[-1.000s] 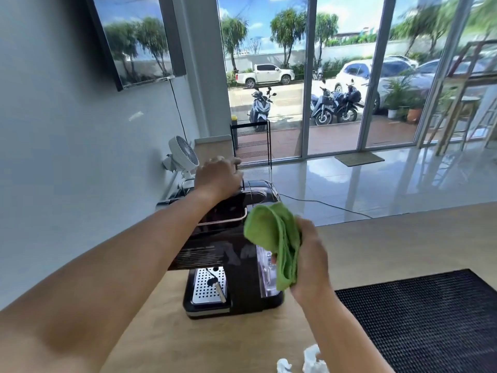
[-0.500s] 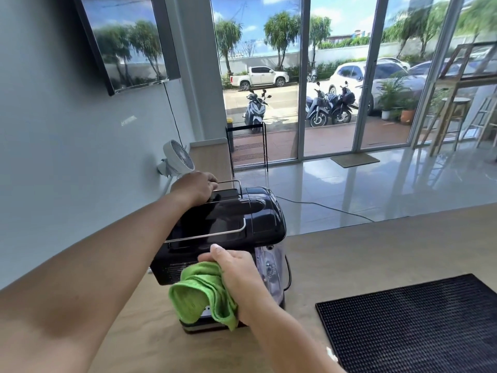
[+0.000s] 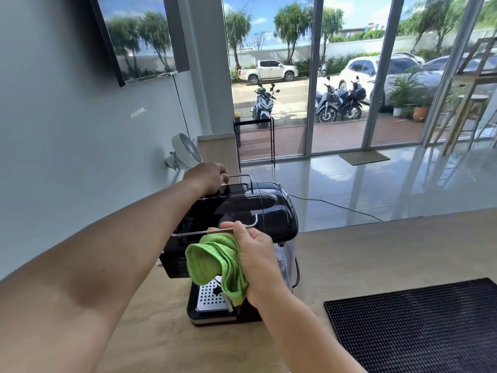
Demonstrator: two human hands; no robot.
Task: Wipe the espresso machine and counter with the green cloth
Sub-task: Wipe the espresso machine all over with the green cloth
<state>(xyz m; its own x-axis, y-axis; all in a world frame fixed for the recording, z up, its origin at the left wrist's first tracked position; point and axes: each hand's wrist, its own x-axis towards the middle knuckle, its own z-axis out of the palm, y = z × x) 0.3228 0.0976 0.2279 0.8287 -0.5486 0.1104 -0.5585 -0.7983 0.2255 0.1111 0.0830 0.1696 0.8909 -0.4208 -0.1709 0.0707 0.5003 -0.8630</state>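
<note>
A black espresso machine [image 3: 271, 208] stands on the light wooden counter [image 3: 376, 251], its perforated drip tray facing me. My left hand [image 3: 208, 177] grips the back left top of the machine near its wire rail. My right hand [image 3: 254, 255] holds the bunched green cloth [image 3: 212, 261] against the machine's front, just below the front wire rail. The cloth hides part of the front panel and the brew head.
A black rubber bar mat [image 3: 419, 324] lies on the counter to the right. A small white fan [image 3: 187, 152] sits by the wall behind the machine. A power cable [image 3: 336, 204] trails off over the floor beyond the counter.
My right hand swept the cloth from the machine's right side round to its front, then slid it slightly up and right. My left hand shifted back along the top.
</note>
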